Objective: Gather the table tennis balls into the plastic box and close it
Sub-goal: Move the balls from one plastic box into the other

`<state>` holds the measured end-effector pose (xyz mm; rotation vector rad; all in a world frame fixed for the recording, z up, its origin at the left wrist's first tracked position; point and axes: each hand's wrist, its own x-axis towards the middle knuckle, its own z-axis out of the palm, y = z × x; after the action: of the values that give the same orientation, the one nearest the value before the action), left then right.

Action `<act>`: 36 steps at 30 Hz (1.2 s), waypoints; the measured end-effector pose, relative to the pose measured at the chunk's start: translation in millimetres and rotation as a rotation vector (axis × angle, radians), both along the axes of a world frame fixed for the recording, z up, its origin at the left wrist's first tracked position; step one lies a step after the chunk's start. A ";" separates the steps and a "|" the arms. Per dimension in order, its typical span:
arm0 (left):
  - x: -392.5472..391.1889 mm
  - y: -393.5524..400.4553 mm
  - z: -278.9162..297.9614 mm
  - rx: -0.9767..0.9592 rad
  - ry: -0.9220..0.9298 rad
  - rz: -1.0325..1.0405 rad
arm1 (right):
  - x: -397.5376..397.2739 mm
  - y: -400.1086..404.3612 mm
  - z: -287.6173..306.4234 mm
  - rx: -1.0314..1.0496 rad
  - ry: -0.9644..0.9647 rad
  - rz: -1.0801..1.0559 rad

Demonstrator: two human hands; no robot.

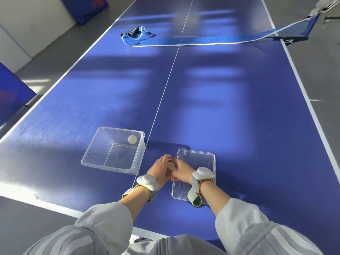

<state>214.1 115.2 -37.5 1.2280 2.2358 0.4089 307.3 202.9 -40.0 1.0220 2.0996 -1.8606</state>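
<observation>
I see the clear plastic box (113, 150) standing open and upright on the blue table (230, 111), left of the centre line; 1 white ball (132, 139) sits in its far right corner; its clear lid (200, 159) lies flat on the table just to the right, apart from it; a 2nd white ball (171, 166) shows between the box and the lid.

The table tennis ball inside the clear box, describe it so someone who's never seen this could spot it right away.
On the blue table tennis table, near its front edge and left of the white centre line, stands an open clear plastic box. The table tennis ball sits in its far right corner. Unlike the ball held between the hands, it lies alone, untouched.
</observation>
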 end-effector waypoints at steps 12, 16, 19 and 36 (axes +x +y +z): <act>-6.3 -12.8 18.1 0.103 0.243 -0.122 | -19.2 23.3 -12.1 0.352 -0.084 -0.034; -16.4 -13.4 24.2 0.124 0.366 -0.166 | -33.4 24.2 -6.2 0.372 -0.063 0.017; -28.5 -12.7 28.6 0.123 0.410 -0.138 | -47.9 27.4 -0.4 0.464 -0.050 0.062; -71.9 -44.2 43.9 0.146 0.494 0.033 | -79.8 27.7 -13.0 0.499 -0.104 0.013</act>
<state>142.2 71.0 6.4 1.4983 2.6804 0.3089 227.5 230.6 -53.0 1.1612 2.5565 -1.2636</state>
